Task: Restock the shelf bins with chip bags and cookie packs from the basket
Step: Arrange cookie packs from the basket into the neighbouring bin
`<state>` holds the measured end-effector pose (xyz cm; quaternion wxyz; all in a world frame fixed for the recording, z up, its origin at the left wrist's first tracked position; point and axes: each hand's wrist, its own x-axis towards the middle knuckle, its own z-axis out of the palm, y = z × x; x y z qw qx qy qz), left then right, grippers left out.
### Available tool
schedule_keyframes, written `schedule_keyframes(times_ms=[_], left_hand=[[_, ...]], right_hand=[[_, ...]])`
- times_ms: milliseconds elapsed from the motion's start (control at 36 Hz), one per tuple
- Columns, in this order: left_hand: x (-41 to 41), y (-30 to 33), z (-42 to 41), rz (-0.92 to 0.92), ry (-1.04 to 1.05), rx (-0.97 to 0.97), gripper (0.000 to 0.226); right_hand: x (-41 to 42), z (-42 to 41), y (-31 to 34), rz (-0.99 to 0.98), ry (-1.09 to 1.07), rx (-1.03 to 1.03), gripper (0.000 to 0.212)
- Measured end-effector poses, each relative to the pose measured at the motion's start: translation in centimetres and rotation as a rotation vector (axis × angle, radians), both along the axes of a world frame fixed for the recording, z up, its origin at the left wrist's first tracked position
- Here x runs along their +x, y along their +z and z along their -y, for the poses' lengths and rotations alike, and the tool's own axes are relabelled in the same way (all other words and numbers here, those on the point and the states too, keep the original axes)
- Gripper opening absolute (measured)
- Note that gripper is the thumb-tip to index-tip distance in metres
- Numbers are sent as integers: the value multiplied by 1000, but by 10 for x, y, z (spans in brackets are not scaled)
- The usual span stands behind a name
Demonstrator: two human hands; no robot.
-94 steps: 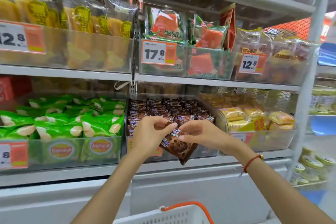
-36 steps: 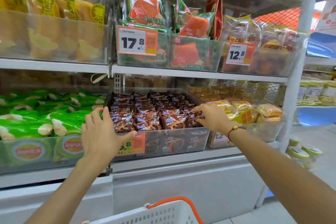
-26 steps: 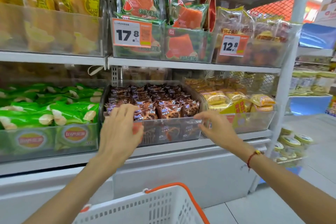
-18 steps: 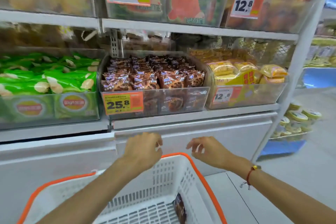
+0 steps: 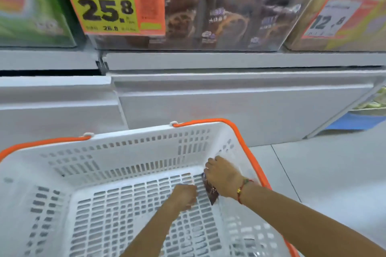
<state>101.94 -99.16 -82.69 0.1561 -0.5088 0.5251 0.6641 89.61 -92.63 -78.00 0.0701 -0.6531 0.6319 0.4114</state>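
Note:
A white basket (image 5: 133, 148) with an orange rim fills the lower view. Both hands are inside it. A brown cookie pack (image 5: 211, 191) lies against the basket's right wall. My right hand (image 5: 224, 175) is over the pack and grips its upper end. My left hand (image 5: 183, 197) hovers just left of the pack with its fingers curled and nothing visible in them. Above, the clear cookie bin (image 5: 229, 12) on the shelf holds several brown packs behind a 25.8 price tag (image 5: 112, 4).
The white shelf edge (image 5: 229, 60) and a white base cabinet (image 5: 229, 106) stand right behind the basket. A green chip bin (image 5: 31, 4) sits at upper left, a yellow-pack bin (image 5: 344, 12) at upper right. Grey floor (image 5: 334, 169) lies to the right.
Both hands left the cookie bin and dropped into the basket. The view tilted down and closer. My right hand has closed over the cookie pack that lay at the basket's right side.

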Motion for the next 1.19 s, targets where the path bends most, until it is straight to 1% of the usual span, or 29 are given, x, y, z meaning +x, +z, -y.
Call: schedule_keyframes(times_ms=[56,111,194,250,306,361,444,528,611,667,694,778,806,861,889,944,1000,1056,1083,1139,1194], left_hand=[[-8,-14,-5,1,106,103,26],[-14,-23,-10,-37,175,175,27],[-19,-25,-17,-112,250,268,32],[-20,-26,-18,-143,316,324,40],[-17,-28,-18,-163,386,385,43],[-15,-24,-16,-159,441,452,35],[-8,-9,-6,-194,444,482,24],[7,9,9,-272,398,450,21],[22,37,27,-410,369,479,24],[29,55,39,-484,354,460,31],[32,65,43,-511,334,430,33],[37,96,52,-590,309,359,33],[37,107,53,-623,301,341,31],[37,129,53,-693,290,294,27],[37,140,52,-723,286,260,28],[36,161,49,-778,273,173,38],[34,180,42,-830,254,92,48],[29,199,35,-887,251,54,53],[27,208,32,-914,247,42,53],[22,225,27,-953,234,1,44],[17,242,24,-964,212,-75,33]], right_hand=[[-2,3,-12,-88,92,46,42],[-2,8,-20,-123,139,86,41],[-3,18,-26,-62,112,80,35],[-4,20,-23,-16,128,20,32],[-6,20,-19,39,166,-39,31],[-7,21,-11,120,136,-89,32],[-8,25,9,275,-6,-167,38],[-13,28,37,545,-260,-223,47],[-15,28,72,759,-384,-316,63],[-13,26,96,879,-439,-419,75],[-12,24,107,936,-469,-473,78],[-13,21,135,1069,-560,-625,80],[-14,20,143,1090,-597,-662,75],[-14,17,162,1147,-669,-715,52],[-11,15,174,1216,-720,-722,44],[-7,12,194,1281,-751,-769,37],[-1,11,212,1271,-789,-837,29],[2,9,226,1198,-738,-936,26],[2,8,232,1156,-695,-971,29],[2,4,243,1111,-627,-1033,32],[1,-2,255,1142,-592,-1094,32]])
